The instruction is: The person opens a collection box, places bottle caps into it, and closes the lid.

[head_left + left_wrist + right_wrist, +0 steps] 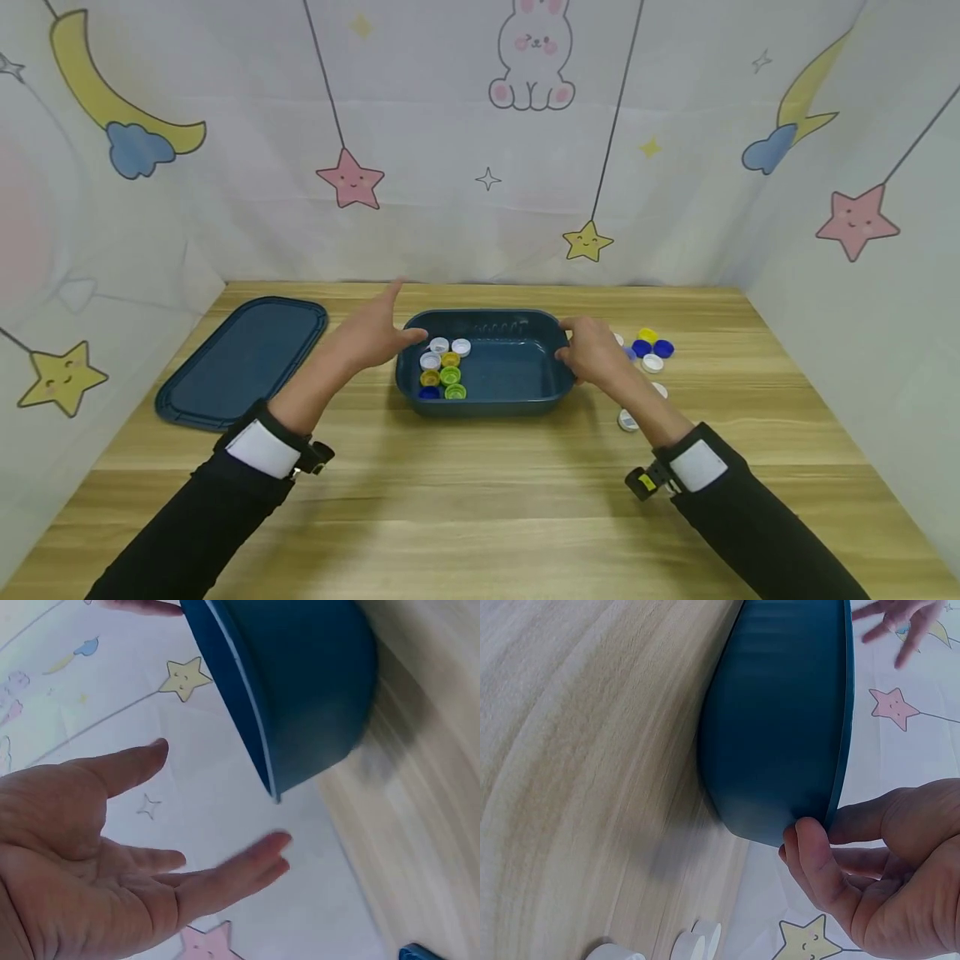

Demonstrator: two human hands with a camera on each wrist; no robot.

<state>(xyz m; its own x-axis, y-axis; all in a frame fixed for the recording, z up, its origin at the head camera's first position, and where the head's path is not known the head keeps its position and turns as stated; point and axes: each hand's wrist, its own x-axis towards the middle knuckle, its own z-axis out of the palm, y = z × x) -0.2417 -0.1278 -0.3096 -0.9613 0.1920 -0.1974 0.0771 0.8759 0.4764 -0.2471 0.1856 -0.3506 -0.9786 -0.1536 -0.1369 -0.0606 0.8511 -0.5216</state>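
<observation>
A dark blue rectangular tub (pixel 517 371) stands in the middle of the wooden table. Several bottle caps, white, yellow, green and blue, such as a green cap (pixel 450 376), lie inside at its left end. My right hand (pixel 596 354) pinches the tub's right rim, thumb on the inner side and fingers curled outside, as the right wrist view shows with the tub wall (pixel 780 727). At the left end, my left hand (pixel 367 333) is spread with nothing in its grasp. In the left wrist view its fingers (pixel 232 881) are apart from the tub (pixel 322 690).
A dark blue lid (pixel 243 362) lies flat at the table's left. Several loose caps are right of the tub, among them a white cap (pixel 652 363) and a blue cap (pixel 663 349), partly behind the right hand and forearm. A patterned cloth (pixel 450 225) hangs behind the table.
</observation>
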